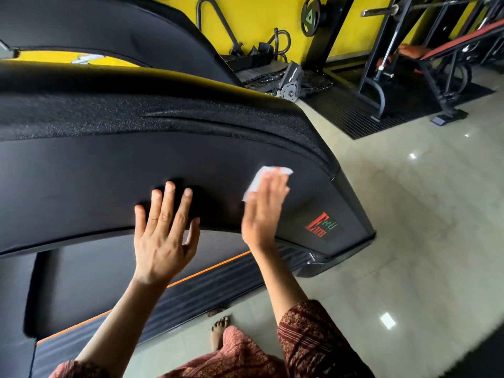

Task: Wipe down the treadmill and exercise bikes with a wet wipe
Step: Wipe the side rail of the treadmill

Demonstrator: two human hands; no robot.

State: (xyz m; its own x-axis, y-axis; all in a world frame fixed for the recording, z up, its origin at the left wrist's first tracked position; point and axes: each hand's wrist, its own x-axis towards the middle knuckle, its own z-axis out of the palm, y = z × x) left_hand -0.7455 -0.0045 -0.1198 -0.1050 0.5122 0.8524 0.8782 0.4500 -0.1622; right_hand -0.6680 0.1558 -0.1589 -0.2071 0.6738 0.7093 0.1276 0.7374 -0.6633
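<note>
Black treadmill panel (pixel 109 173) under white wipe (pixel 257 182)

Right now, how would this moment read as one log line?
step: wiping treadmill panel | right hand: presses wet wipe on panel | left hand: rests flat on panel

1. One view only: the camera rides on the person's head and looks forward and steeply down.
2. It is near the treadmill (pixel 136 165), whose black side panel fills the left and middle; the left hand (pixel 163 236) and right hand (pixel 263 211) reach in from the lower edge.
3. The wide lens tilts the scene: floor (pixel 409 241) at right, yellow wall (pixel 259 17) along the top.
</note>
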